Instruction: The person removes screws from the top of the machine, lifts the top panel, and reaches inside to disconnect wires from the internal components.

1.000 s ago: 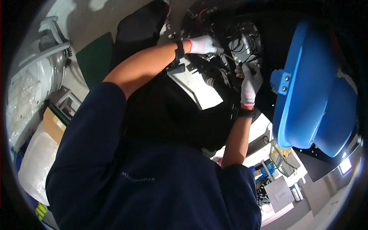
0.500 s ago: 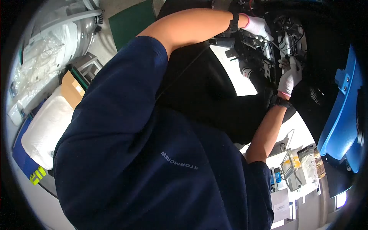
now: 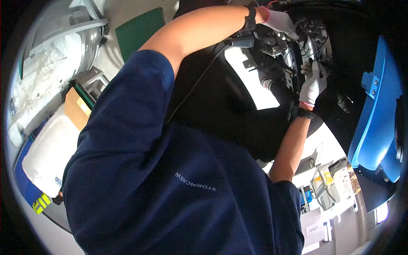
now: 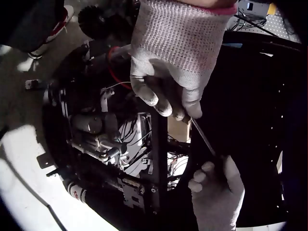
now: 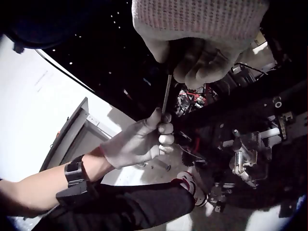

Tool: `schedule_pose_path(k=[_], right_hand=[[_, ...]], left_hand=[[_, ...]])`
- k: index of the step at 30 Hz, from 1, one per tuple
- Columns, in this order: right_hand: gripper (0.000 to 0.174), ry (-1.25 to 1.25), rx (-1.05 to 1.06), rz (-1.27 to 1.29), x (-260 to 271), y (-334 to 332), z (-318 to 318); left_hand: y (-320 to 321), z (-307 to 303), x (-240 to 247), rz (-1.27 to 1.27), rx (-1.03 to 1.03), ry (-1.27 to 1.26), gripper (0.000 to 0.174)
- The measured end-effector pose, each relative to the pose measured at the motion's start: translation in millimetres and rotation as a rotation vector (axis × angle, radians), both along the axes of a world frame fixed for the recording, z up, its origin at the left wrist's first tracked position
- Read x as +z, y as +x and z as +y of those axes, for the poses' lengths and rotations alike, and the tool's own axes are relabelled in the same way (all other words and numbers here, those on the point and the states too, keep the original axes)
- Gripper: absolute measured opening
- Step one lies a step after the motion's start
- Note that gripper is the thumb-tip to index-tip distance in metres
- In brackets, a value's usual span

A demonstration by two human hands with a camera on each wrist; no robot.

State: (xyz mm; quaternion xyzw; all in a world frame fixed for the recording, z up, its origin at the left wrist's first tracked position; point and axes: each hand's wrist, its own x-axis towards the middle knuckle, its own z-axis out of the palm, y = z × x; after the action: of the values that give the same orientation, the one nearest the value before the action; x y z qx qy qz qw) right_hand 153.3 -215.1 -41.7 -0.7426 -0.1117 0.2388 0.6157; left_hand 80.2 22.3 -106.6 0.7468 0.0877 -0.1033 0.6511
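A thin metal rod (image 4: 204, 137) (image 5: 167, 94) runs between two white-gloved hands. My left hand (image 3: 280, 23) (image 4: 178, 62) (image 5: 137, 142) pinches one end with thumb and fingertips. At the other end, my right hand (image 3: 313, 85) (image 4: 217, 197) (image 5: 199, 43) grips with curled fingers, which partly hide a dark piece there. Both hands are over an opening in a large black housing (image 4: 245, 96), beside its metal parts and wiring (image 4: 137, 139). Whether the rod touches anything inside cannot be told.
A blue curved panel (image 3: 374, 114) stands at the right of the head view. A silver mechanism (image 5: 246, 156) and a red cable (image 4: 113, 72) lie near the hands. Behind are a green mat (image 3: 140, 32), a cardboard box (image 3: 77, 108) and plastic-wrapped items (image 3: 51, 63).
The head view has swung, so both hands appear farther right than a second ago. They remain close together over the opening, with the rod between them.
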Motion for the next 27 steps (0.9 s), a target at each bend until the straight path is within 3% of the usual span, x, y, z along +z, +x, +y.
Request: schedule_pose_path(k=[3, 7, 8, 11, 13, 19, 21, 23, 25, 27], right_hand=[[0.019, 0.005, 0.015, -0.026, 3, -2, 0], [0.017, -0.04, 0.015, -0.102, -8, 10, -11], [0.016, -0.035, 0.014, -0.023, 4, 2, -5], [0.013, -0.174, 0.105, -0.235, -7, 10, -8], [0.013, -0.156, 0.076, -0.172, -5, 5, -3], [0.012, -0.175, 0.043, -0.183, 2, -2, 4], [0.013, -0.175, 0.044, -0.166, 1, 0, 3], [0.014, -0.169, 0.045, -0.147, -3, 0, 2], [0.019, -0.248, 0.072, -0.186, -8, 2, -1], [0.021, -0.307, 0.114, -0.269, -12, 2, -2]], left_hand=[[-3, -4, 2, 0.033, 0.029, -0.023, 0.045], [-13, -10, 4, -0.097, 0.031, 0.169, 0.045], [-19, -9, 16, -0.067, -0.009, 0.088, 0.044], [-34, -13, 39, 0.101, -0.034, 0.063, 0.04], [-22, -17, -5, 0.057, -0.083, 0.076, 0.036], [-22, -20, -24, 0.009, -0.021, 0.066, 0.034], [-21, -20, -32, 0.103, 0.016, -0.156, 0.032], [-19, -20, -42, 0.084, 0.014, -0.183, 0.028], [-20, -17, -36, -0.081, -0.179, 0.195, 0.024], [-19, -21, -39, -0.086, -0.184, 0.237, 0.021]])
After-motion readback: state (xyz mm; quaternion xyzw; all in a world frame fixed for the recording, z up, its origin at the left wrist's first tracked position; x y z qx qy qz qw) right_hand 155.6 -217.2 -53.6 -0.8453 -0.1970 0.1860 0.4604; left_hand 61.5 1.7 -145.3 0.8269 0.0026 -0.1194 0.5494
